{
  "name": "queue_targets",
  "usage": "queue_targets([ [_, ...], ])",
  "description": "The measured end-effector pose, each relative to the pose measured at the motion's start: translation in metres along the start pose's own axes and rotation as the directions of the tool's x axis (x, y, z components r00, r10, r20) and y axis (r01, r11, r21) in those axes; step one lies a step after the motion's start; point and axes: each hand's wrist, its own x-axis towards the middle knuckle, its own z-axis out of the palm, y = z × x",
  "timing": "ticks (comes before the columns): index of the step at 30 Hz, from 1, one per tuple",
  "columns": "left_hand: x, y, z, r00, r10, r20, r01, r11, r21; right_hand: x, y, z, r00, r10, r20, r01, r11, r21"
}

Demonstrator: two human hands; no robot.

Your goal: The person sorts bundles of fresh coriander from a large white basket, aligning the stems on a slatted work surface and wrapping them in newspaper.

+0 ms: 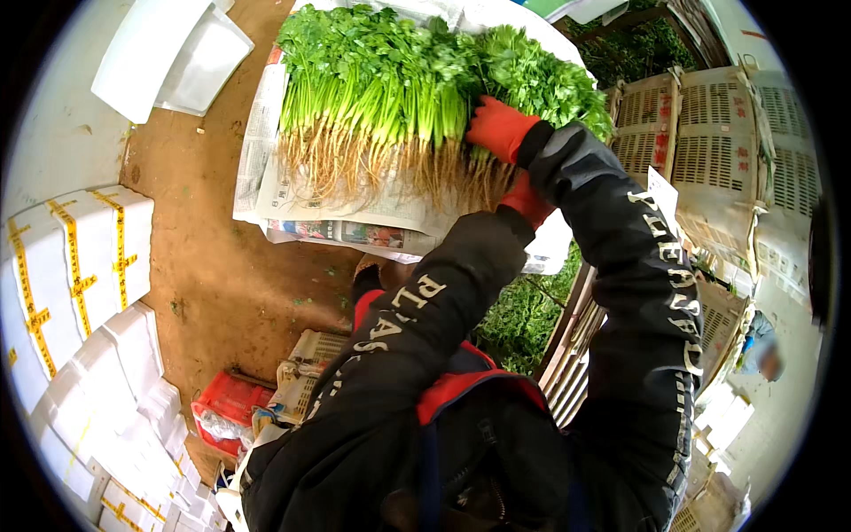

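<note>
A wide row of leafy green herbs with long roots [372, 100], much like coriander, lies on newspaper sheets [299, 193], leaves towards the top of the view and roots nearer me. My right hand [502, 128], in an orange-red glove, rests on the stems towards the row's right end; its fingertips are partly hidden among them, so its hold is unclear. Below it, by the roots, is my left hand [527, 199] in a matching glove, largely covered by the sleeves. Another bunch with leaves [538, 80] spreads beyond the right hand.
White foam boxes with yellow tape [80, 259] are stacked at the left. An open white foam box [199, 63] stands at the upper left. Plastic crates [715, 146] are piled at the right, and a red crate [229, 405] sits on the floor. A person [761, 352] is at the far right.
</note>
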Motion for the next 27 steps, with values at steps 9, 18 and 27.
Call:
queue_targets([
  [9,-0.015,0.174,0.017,0.829,-0.117,-0.546,0.45,0.718,0.53,-0.11,-0.023,-0.024,0.459,0.738,-0.496,-0.275,0.648,0.71],
  [18,0.087,0.127,-0.019,0.923,-0.217,0.318,-0.385,-0.556,0.737,-0.079,0.01,0.069,0.02,0.999,0.048,-0.34,-0.038,0.94],
  [27,0.068,0.111,-0.059,0.976,-0.191,0.1,-0.213,-0.774,0.596,-0.025,0.007,0.104,0.291,0.956,-0.039,-0.617,0.218,0.756],
])
